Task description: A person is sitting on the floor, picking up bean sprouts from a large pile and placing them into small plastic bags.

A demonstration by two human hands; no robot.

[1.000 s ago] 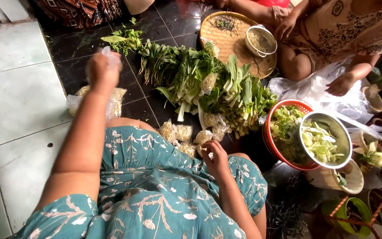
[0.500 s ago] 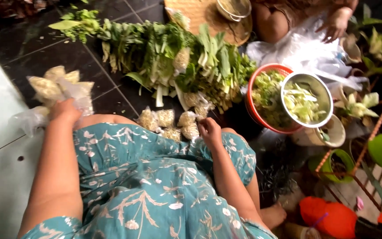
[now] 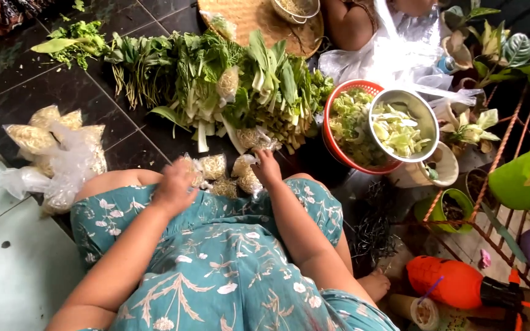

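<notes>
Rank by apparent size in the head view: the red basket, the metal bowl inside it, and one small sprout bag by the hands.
1. Red basket
2. Metal bowl
3. Small sprout bag, though nearer the camera

The floor (image 3: 62,86) is dark, glossy square tile, its pale grout lines running diagonally from ten o'clock toward the centre. At seven to nine o'clock it gives way to a lighter, grey-white tiled surface (image 3: 13,270), the border between the two slanting across the lower left. Light is soft and even daylight, with faint reflections on the dark tiles. At three to four o'clock a rust-coloured metal wire rack (image 3: 492,184) stands at an angle over a paler, speckled floor. Potted plants (image 3: 498,49) with green and cream leaves crowd the one to two o'clock corner. No walls or windows come into view.
</notes>
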